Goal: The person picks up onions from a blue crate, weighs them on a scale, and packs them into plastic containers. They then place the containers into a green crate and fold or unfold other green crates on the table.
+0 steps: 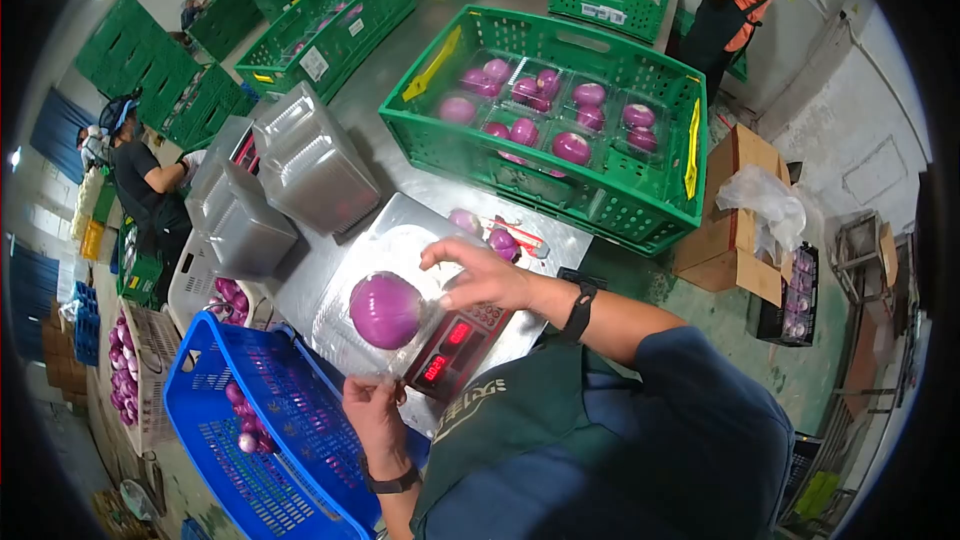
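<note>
A large purple onion (386, 310) sits in a clear plastic box (335, 325) on the scale, whose red digits glow on its display panel (447, 352). Below the box, my left hand (375, 425) has its fingertips pinched at the near edge of the clear plastic. To the right of the onion is my right hand (480, 278), palm down over the scale, its thumb and index finger curved and apart. Two more purple onions (503, 243) lie just beyond my right hand, beside a red and white item.
A green crate (545, 185) of boxed onions stands beyond. Stacked clear boxes (315, 165) are at left. A blue basket (275, 440) holds loose onions. A cardboard box (735, 215) stands right. One person (150, 180) is at left, another (735, 0) at upper right.
</note>
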Available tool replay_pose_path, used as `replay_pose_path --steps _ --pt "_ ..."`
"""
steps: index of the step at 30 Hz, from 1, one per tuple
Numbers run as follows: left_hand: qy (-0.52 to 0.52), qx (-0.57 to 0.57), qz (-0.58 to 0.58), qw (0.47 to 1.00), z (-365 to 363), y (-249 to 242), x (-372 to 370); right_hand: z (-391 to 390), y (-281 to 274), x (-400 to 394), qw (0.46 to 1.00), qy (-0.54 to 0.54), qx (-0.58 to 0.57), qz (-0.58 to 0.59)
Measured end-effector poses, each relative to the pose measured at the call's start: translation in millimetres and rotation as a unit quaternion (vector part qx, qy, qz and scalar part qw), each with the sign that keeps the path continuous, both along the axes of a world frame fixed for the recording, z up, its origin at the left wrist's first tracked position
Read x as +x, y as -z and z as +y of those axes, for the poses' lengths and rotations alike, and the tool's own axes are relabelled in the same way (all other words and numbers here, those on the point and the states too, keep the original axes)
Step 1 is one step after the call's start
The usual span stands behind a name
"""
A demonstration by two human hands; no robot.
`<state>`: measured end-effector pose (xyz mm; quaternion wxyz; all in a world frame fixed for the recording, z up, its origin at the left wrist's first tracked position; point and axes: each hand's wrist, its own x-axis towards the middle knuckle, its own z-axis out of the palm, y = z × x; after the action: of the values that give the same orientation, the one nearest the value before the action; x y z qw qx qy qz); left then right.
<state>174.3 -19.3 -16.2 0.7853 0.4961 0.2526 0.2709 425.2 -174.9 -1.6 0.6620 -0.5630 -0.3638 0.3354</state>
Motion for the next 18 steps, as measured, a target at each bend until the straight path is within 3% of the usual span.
replay_pose_path --steps 1,2,5,6,7,9,10,13,17,18 --pt "0.022 0.019 0.003 1.000 -6 -13 10 1 -3 0 0.997 0.021 0.070 0.026" --pt "0.043 0.038 0.005 0.998 -13 -26 20 1 -17 -1 0.998 0.054 -0.007 0.001" --pt "0.091 0.082 0.005 0.992 -18 -38 35 4 -28 8 0.964 0.149 0.142 0.165" --pt "0.096 0.091 0.014 0.991 -26 -52 45 -6 -47 14 0.958 0.190 0.116 0.182" --pt "0.100 0.097 0.026 0.990 -31 -63 50 -18 -52 24 0.950 0.197 0.159 0.182" --pt "0.098 0.148 0.016 0.984 -25 -76 49 -52 -62 57 0.939 0.295 0.149 0.093" --pt "0.089 0.182 0.019 0.979 -12 -85 45 -72 -68 79 0.920 0.374 0.113 -0.018" --pt "0.010 0.260 0.025 0.965 33 -118 27 -139 -96 124 0.833 0.525 0.009 -0.172" --pt "-0.121 0.328 -0.006 0.937 98 -155 -8 -216 -88 171 0.654 0.619 -0.198 -0.387" --pt "-0.129 0.328 -0.013 0.936 108 -165 -16 -227 -84 174 0.653 0.603 -0.242 -0.390"
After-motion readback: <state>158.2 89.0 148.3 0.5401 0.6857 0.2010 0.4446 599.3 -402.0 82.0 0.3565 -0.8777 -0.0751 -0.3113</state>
